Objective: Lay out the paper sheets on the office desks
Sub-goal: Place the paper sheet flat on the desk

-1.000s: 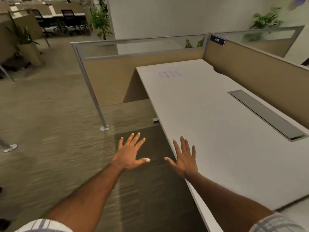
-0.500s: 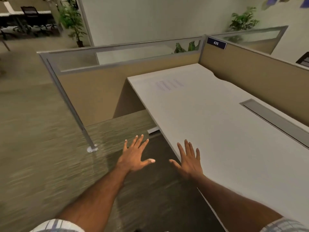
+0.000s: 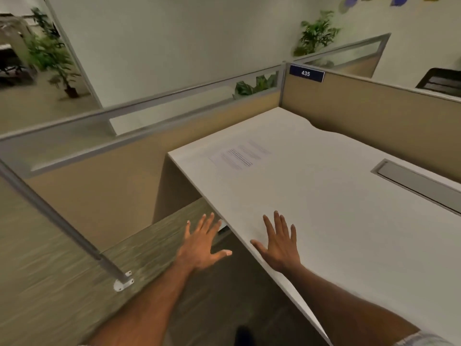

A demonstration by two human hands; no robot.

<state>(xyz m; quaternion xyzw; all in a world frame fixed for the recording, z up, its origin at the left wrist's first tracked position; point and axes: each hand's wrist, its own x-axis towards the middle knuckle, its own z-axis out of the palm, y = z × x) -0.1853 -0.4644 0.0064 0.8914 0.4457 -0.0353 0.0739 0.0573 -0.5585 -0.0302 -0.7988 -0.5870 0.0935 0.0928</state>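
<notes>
A white paper sheet [image 3: 237, 157] with printed lines lies flat near the far left corner of the white office desk [image 3: 336, 221]. My right hand [image 3: 279, 243] is spread, palm down, over the desk's near left edge and holds nothing. My left hand [image 3: 203, 243] is also spread with fingers apart, hovering over the carpet just left of the desk edge, empty. Both hands are well short of the sheet.
Tan cubicle partitions with glass tops [image 3: 139, 136] enclose the desk at the back and right; a sign reading 435 [image 3: 306, 73] sits on one. A grey cable tray [image 3: 419, 183] is set into the desk. A metal partition post [image 3: 74, 236] stands left on the carpet. Potted plants stand behind.
The view has moved closer to the desk and turned right. My right hand has come over the desk edge; both hands stay spread and empty.
</notes>
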